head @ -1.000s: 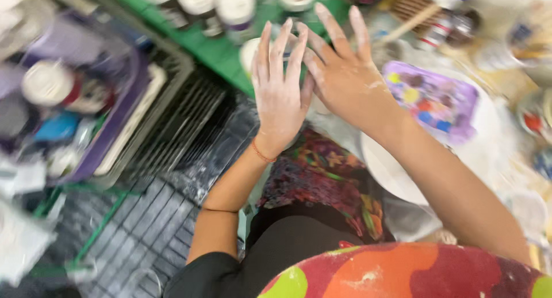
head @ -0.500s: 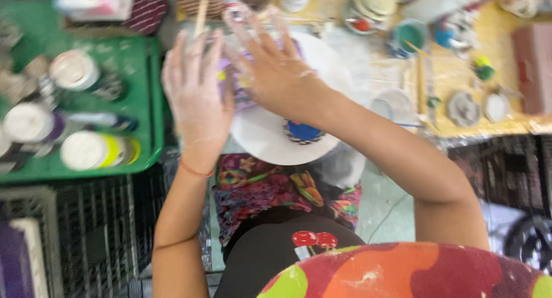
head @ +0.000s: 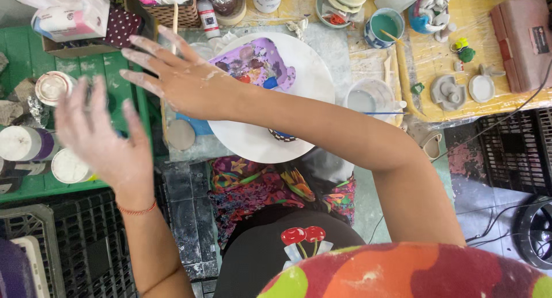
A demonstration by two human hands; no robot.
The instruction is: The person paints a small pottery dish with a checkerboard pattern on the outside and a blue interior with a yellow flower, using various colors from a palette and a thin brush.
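A green table [head: 123, 73] carries paint jars at the left, and beside it a round white board [head: 253, 142] bears a purple palette [head: 259, 62] spotted with paint. The right hand [head: 184, 79], dusted white, hovers with fingers spread and released, grasping nothing, just left of the palette. The left hand [head: 106, 145], equally open and empty, hangs over the table's edge near a white-lidded jar [head: 69, 165].

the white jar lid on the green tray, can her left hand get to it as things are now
Probably yes: the left hand hovers open just beside the white jar lid on the green tray, and nothing visible lies between them.
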